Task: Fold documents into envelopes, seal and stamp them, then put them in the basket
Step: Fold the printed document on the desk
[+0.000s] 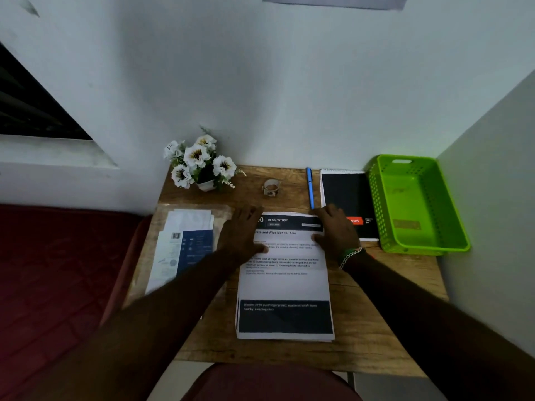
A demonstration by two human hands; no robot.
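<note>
Now both hands lie on the top part of a printed sheet. Left hand (244, 233): palm down, fingers spread and fairly straight, resting over the sheet's upper left corner and left edge. Right hand (335, 230): palm down at the upper right edge, fingers reaching past the top corner, thumb lying on the paper; whether the fingertips curl round the edge cannot be told. A beaded and chain bracelet (351, 256) sits on the right wrist.

Printed sheet (285, 282): lies flat and unfolded at the middle of the wooden desk (376, 319), a dark header band at the top, a dark block near the bottom. Further edges show under its lower side, so it tops a small stack.

Left of the sheet: a clear plastic sleeve with envelopes (185, 247), white and dark blue, lying flat near the desk's left edge, just beside the left forearm.

Behind the hands: a blue pen (310, 188) pointing away, its near end close to the right fingertips; a roll of tape (271, 187) standing apart toward the wall; a pot of white flowers (199, 164) in the far left corner.

Right side: a black notebook (347, 198), partly under the right hand's outer edge. Green plastic basket (376, 198) sits at the far right corner, touching the notebook's side, tilted a little over the desk's edge.
</note>
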